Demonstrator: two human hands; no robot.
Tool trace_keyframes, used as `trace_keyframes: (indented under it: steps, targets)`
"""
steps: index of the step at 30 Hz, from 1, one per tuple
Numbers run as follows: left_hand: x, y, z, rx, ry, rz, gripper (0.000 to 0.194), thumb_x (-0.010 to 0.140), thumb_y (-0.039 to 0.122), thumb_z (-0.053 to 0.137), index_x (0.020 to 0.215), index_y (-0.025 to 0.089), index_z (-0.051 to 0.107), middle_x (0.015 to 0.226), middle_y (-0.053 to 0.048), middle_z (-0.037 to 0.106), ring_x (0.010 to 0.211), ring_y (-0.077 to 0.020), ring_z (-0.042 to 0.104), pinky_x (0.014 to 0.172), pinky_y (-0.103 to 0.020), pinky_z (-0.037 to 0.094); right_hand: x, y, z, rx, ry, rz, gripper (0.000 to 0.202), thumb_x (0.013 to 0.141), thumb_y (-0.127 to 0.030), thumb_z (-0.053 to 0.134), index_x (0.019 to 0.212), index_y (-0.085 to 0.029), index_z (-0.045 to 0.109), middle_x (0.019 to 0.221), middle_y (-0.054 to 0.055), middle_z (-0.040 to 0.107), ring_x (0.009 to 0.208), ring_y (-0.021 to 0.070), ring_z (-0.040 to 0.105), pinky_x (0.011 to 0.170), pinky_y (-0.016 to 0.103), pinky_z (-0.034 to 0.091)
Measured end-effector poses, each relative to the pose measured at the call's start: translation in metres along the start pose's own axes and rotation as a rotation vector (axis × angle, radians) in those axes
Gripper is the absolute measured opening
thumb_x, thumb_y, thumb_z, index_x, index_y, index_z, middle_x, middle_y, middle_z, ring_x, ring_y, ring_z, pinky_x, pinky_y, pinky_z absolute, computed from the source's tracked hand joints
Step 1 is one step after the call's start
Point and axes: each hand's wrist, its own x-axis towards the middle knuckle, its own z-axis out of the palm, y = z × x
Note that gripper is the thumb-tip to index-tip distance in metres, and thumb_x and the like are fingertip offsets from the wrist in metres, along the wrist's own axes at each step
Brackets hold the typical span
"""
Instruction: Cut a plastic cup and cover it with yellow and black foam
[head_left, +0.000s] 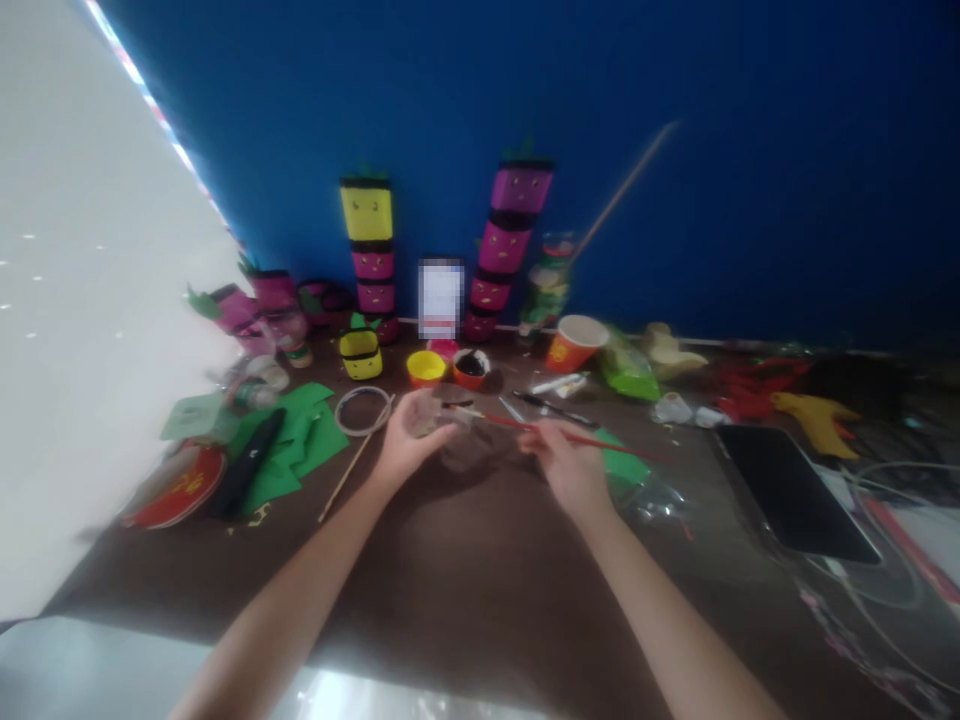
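Head cam: left hand (409,440) is curling its fingers around some clear thing (426,409), too blurry to name. Right hand (570,468) is pinching a red brush (504,422), dark tip pointing at the left fingers. Yellow paint (426,367) and black paint (472,365) are sitting just beyond those; green paper (624,464) is lying just right of the right fingers.

A slender red-handled paintbrush (502,421) with dark bristles and a pale metallic ferrule is being held at a gentle slant, its tip pointing left and its handle running back to the right, while a small clear container (426,411), blurred, is being gripped just beside the bristles
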Motion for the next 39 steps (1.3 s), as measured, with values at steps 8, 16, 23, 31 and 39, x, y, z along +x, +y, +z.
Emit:
trace_keyframes:
  steps: [8, 16, 23, 31, 39]
  targets:
    - [0.000, -0.001, -0.001, 0.021, 0.012, -0.001, 0.059, 0.059, 0.033, 0.079, 0.110, 0.020, 0.054, 0.113, -0.010, 0.060, 0.106, -0.0236, 0.058, 0.099, -0.041, 0.041, 0.002, 0.003, -0.001, -0.001, 0.035, -0.004, 0.031, 0.057, -0.044, 0.078, 0.064, -0.018, 0.062, 0.053, -0.001, 0.066, 0.051, 0.0139, 0.065, 0.049, 0.025, 0.054]
    - [0.000, -0.001, -0.001, -0.034, 0.012, -0.006, 0.058, 0.059, 0.033, 0.078, 0.111, 0.020, 0.053, 0.117, -0.010, 0.059, 0.108, -0.0236, 0.058, 0.099, -0.040, 0.041, 0.005, 0.003, -0.004, -0.009, 0.055, -0.017, 0.032, 0.058, -0.046, 0.077, 0.064, -0.018, 0.062, 0.052, -0.001, 0.066, 0.050, 0.0139, 0.064, 0.049, 0.025, 0.054]
    - [0.002, -0.001, -0.004, 0.011, 0.037, -0.001, 0.056, 0.061, 0.035, 0.077, 0.109, 0.019, 0.054, 0.112, -0.010, 0.061, 0.105, -0.0238, 0.059, 0.097, -0.041, 0.042, 0.010, 0.004, -0.010, 0.030, 0.081, -0.025, 0.031, 0.058, -0.043, 0.079, 0.062, -0.018, 0.062, 0.053, -0.002, 0.065, 0.050, 0.0123, 0.063, 0.051, 0.025, 0.053]
    - [0.004, -0.003, -0.005, -0.006, 0.035, 0.001, 0.056, 0.062, 0.038, 0.076, 0.110, 0.018, 0.054, 0.106, -0.009, 0.063, 0.101, -0.0231, 0.060, 0.091, -0.037, 0.045, 0.016, -0.003, -0.018, 0.092, 0.135, -0.009, 0.032, 0.052, -0.041, 0.082, 0.058, -0.017, 0.062, 0.049, -0.002, 0.063, 0.049, 0.0100, 0.061, 0.049, 0.020, 0.050]
    - [0.002, -0.001, -0.003, -0.012, 0.036, 0.007, 0.057, 0.060, 0.035, 0.077, 0.109, 0.018, 0.055, 0.106, -0.009, 0.063, 0.099, -0.0225, 0.060, 0.092, -0.037, 0.045, 0.006, 0.000, -0.006, 0.074, 0.042, 0.014, 0.031, 0.055, -0.043, 0.080, 0.061, -0.018, 0.063, 0.052, -0.001, 0.065, 0.050, 0.0120, 0.062, 0.049, 0.023, 0.051]
